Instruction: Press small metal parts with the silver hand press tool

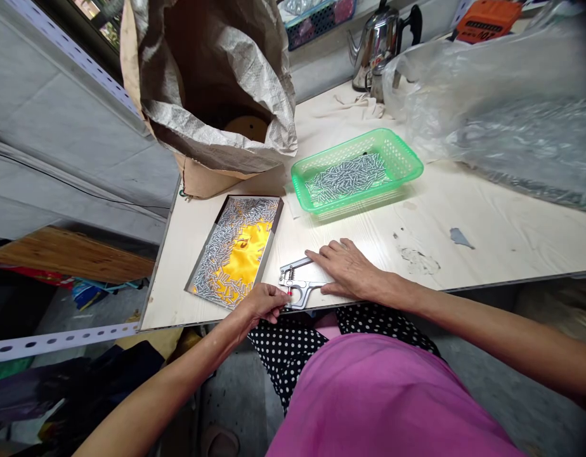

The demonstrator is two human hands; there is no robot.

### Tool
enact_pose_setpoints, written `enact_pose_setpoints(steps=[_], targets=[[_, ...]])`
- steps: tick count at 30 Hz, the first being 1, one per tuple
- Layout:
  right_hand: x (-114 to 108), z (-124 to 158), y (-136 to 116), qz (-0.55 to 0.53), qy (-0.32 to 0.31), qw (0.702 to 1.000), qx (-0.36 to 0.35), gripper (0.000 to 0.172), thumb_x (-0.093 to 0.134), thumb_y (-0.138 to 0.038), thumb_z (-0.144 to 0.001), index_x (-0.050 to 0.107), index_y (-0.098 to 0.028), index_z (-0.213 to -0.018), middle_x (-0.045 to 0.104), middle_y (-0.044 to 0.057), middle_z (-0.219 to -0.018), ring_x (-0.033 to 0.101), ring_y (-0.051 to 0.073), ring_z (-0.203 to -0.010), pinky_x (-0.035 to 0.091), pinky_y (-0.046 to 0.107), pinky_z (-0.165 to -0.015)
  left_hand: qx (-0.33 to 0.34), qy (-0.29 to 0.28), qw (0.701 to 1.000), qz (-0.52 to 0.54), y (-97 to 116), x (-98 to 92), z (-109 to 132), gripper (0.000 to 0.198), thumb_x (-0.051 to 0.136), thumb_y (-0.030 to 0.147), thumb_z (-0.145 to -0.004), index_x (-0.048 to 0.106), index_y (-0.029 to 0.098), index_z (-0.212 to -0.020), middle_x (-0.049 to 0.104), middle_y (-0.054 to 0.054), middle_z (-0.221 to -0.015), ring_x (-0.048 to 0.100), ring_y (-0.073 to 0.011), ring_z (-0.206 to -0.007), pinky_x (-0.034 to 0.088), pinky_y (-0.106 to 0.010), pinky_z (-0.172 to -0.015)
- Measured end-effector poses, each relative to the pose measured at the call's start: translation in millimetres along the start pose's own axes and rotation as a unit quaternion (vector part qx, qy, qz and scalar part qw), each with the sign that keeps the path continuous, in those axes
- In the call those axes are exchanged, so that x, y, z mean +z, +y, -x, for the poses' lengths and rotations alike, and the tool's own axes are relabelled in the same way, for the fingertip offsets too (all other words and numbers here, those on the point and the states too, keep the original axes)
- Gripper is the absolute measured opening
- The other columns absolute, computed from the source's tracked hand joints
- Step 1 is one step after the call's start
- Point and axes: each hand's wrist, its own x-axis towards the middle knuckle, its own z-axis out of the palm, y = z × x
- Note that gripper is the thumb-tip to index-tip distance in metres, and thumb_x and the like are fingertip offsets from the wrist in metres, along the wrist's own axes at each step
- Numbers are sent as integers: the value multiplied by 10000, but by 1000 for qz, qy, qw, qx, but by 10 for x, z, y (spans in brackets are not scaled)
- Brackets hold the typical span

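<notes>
Near the table's front edge lie silver snap pliers [302, 285], with a small spring and a red bit at their jaws. My right hand [346, 270] is closed around the two handles, which stand spread apart. At the jaw end, the fingers of my left hand [264, 301] are pinched together beside the red bit; whatever they hold is too small and hidden to name. Just left of the pliers sits a shallow box [270, 244] with a yellow bottom, holding many small shiny metal pieces [212, 244].
Behind the pliers, a green plastic basket [411, 170] contains more small metal pieces. A large open paper sack [212, 178] stands at the back left. A steel kettle [376, 44] and a clear plastic bag [512, 120] occupy the back right of the table [502, 247].
</notes>
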Motion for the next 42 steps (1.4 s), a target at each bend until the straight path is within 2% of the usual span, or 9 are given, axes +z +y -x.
enact_pose_setpoints(steps=[3, 6, 9, 12, 15, 20, 30, 37, 42], targets=[[33, 16, -15, -4, 8, 1000, -9, 743, 754, -358, -775, 415, -131, -1396, 631, 128, -1090, 532, 289, -1007, 358, 401, -859, 96, 123, 976, -152, 7, 74, 121, 291, 633, 411, -851, 620, 150, -724, 570, 3, -612, 540, -126, -548, 448, -259, -544], [74, 21, -33, -17, 20, 1000, -14, 726, 745, -319, -785, 400, -137, -1398, 634, 115, -1062, 537, 272, -968, 370, 374, -811, 258, 248, 883, -304, 63, 192, 186, 168, 623, 337, -880, 658, 176, -911, 640, -62, -921, 605, -202, -857, 492, -326, -744], [111, 26, -39, -23, 27, 999, -12, 745, 727, -309, -797, 359, -137, -1422, 637, 116, -1049, 541, 268, -948, 379, 368, -783, 387, 226, 813, -371, 189, 282, 86, 326, 661, 326, -862, 581, 189, -1146, 587, -109, -1208, 538, -258, -1098, 478, -405, -902], [127, 65, -4, -29, 36, 999, -10, 820, 721, -353, -794, 294, -130, -1458, 638, 131, -1071, 542, 287, -979, 400, 388, -799, 459, 165, 775, -403, 327, 285, -102, 526, 653, 342, -866, 444, 190, -1324, 518, -132, -1340, 492, -275, -1168, 435, -457, -983], [111, 147, 58, -22, 39, 999, 16, 858, 752, -408, -743, 325, -136, -1436, 614, 154, -1137, 533, 311, -1020, 426, 419, -830, 470, 126, 763, -426, 415, 240, -221, 593, 629, 371, -877, 383, 180, -1381, 540, -136, -1296, 497, -279, -1138, 427, -459, -980], [64, 244, 101, -10, 27, 999, 39, 621, 796, -387, -707, 541, -110, -1202, 598, 147, -1075, 517, 303, -991, 455, 406, -846, 456, 126, 747, -467, 523, 247, -241, 673, 629, 468, -861, 384, 131, -1390, 546, -150, -1240, 487, -288, -1083, 434, -432, -931], [-9, 15, 224, 24, -13, 999, 30, 106, 610, -230, -904, 652, -133, -906, 632, 98, -933, 542, 231, -895, 415, 335, -777, 433, 164, 736, -493, 670, 331, -402, 275, 487, 415, -961, 581, 158, -990, 601, -90, -984, 510, -248, -938, 435, -369, -804], [-50, -154, 280, 55, -14, 998, 22, 147, 587, -249, -923, 652, -121, -951, 640, 107, -987, 547, 236, -933, 419, 333, -792, 413, 251, 731, -483, 657, 373, -480, 260, 515, 392, -952, 591, 162, -1046, 635, -92, -1024, 556, -258, -981, 485, -385, -822], [10, -58, 348, 42, 36, 998, 30, 513, 692, -554, -791, 627, -97, -1015, 607, 154, -1011, 525, 295, -960, 442, 384, -790, 452, 362, 708, -405, 296, 735, -502, 328, 509, 215, -954, 518, 152, -1276, 509, -140, -1415, 434, -312, -1340, 400, -496, -1078]])
